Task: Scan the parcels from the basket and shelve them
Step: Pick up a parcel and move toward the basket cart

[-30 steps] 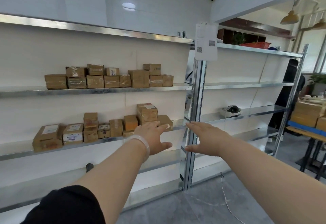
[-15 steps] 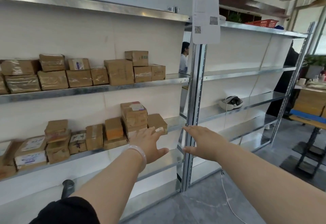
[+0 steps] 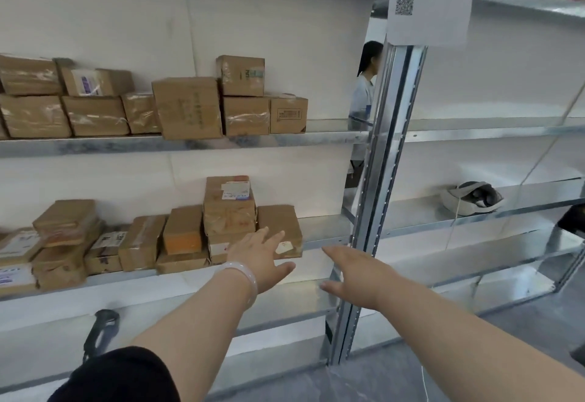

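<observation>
Head view, the only one: both arms stretch fwd from the bottom of frame toward the shelving. Left hand [image 3: 259,259], pale bracelet [image 3: 240,278] on the wrist, is at centre frame w/ fingers straight and spread, holding nothing. Its fingertips overlap the front of the end parcel [image 3: 278,221], but can't tell if they touch it. Right hand [image 3: 351,275], just right of centre, is also released: fingers straight, empty, in front of the metal upright [image 3: 373,180]. Task's things: one row of parcels on the lower shelf [image 3: 323,240] at mid-left, more boxes [image 3: 186,107] on the upper shelf [image 3: 285,142] at upper left. Basket not in view. Scanner [image 3: 101,329] lies on the bottom shelf at lower left, well apart from both hands. Shelving looks partway done, imo. Risks: a flat-hand nudge on the end parcel could shove it into the labelled stack [image 3: 229,202] just beside it and tip the top box, as that stack is tall and narrow. A sideways push could slide it toward the open shelf end. W/ the scanner out of hand, a parcel might get shelved unscanned.
</observation>
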Action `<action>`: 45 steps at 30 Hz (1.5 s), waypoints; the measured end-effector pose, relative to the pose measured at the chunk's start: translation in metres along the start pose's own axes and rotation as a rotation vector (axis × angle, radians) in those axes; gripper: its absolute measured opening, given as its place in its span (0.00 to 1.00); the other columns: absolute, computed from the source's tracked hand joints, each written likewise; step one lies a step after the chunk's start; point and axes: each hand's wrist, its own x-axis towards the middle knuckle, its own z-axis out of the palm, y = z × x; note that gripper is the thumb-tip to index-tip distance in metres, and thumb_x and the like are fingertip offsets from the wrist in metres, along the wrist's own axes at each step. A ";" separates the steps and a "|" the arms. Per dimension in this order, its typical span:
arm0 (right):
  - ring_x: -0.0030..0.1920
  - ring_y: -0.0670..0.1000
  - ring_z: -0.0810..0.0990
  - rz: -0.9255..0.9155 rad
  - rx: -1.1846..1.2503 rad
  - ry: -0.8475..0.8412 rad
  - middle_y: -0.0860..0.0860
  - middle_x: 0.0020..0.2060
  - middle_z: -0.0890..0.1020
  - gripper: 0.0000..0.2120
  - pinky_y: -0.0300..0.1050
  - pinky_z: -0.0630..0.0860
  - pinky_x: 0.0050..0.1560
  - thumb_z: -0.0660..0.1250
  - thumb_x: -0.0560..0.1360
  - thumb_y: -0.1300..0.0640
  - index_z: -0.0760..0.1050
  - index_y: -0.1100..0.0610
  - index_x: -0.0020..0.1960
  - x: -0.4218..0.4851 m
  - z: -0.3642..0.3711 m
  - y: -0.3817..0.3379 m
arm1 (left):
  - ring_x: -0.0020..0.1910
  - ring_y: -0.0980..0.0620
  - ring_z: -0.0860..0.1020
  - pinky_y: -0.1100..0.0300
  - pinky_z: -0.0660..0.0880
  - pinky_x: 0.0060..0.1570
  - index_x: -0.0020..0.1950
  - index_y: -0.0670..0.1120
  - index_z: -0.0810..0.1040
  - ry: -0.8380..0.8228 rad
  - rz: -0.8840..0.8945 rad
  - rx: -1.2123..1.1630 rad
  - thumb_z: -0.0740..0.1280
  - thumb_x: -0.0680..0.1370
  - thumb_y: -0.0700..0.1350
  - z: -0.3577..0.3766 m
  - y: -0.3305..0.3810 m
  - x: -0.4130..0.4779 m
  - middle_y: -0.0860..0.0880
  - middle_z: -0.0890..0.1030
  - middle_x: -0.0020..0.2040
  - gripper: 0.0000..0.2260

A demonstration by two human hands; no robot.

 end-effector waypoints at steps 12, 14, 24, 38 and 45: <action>0.78 0.53 0.58 -0.087 0.039 -0.046 0.48 0.80 0.56 0.37 0.52 0.61 0.74 0.59 0.80 0.37 0.47 0.47 0.81 0.156 0.025 0.050 | 0.79 0.43 0.56 0.46 0.60 0.75 0.79 0.62 0.54 -0.065 -0.098 -0.128 0.58 0.78 0.65 0.060 -0.012 0.143 0.54 0.52 0.82 0.31; 0.78 0.53 0.58 -0.096 0.044 -0.069 0.48 0.80 0.56 0.36 0.52 0.60 0.74 0.59 0.80 0.37 0.47 0.46 0.81 0.184 0.034 0.054 | 0.79 0.42 0.56 0.47 0.61 0.75 0.80 0.60 0.54 -0.075 -0.107 -0.155 0.60 0.79 0.64 0.069 -0.018 0.168 0.52 0.52 0.82 0.31; 0.74 0.54 0.67 0.008 0.408 -0.109 0.49 0.76 0.66 0.31 0.51 0.65 0.71 0.61 0.81 0.41 0.54 0.44 0.80 0.291 0.068 0.068 | 0.81 0.40 0.48 0.43 0.52 0.78 0.81 0.58 0.53 -0.084 -0.245 -0.212 0.58 0.81 0.61 0.104 -0.033 0.253 0.49 0.46 0.82 0.30; 0.50 0.46 0.74 0.096 0.590 -0.291 0.49 0.66 0.77 0.28 0.37 0.70 0.52 0.61 0.81 0.42 0.60 0.47 0.78 0.379 0.122 0.108 | 0.80 0.40 0.39 0.39 0.50 0.76 0.81 0.61 0.49 -0.122 -0.492 -0.167 0.55 0.79 0.68 0.145 -0.026 0.313 0.45 0.37 0.82 0.33; 0.66 0.52 0.73 0.152 0.710 -0.314 0.49 0.71 0.73 0.30 0.41 0.65 0.60 0.62 0.81 0.43 0.58 0.49 0.80 0.388 0.120 0.135 | 0.80 0.40 0.41 0.40 0.51 0.76 0.81 0.60 0.42 -0.101 -0.584 -0.245 0.57 0.76 0.71 0.148 -0.012 0.321 0.47 0.34 0.81 0.39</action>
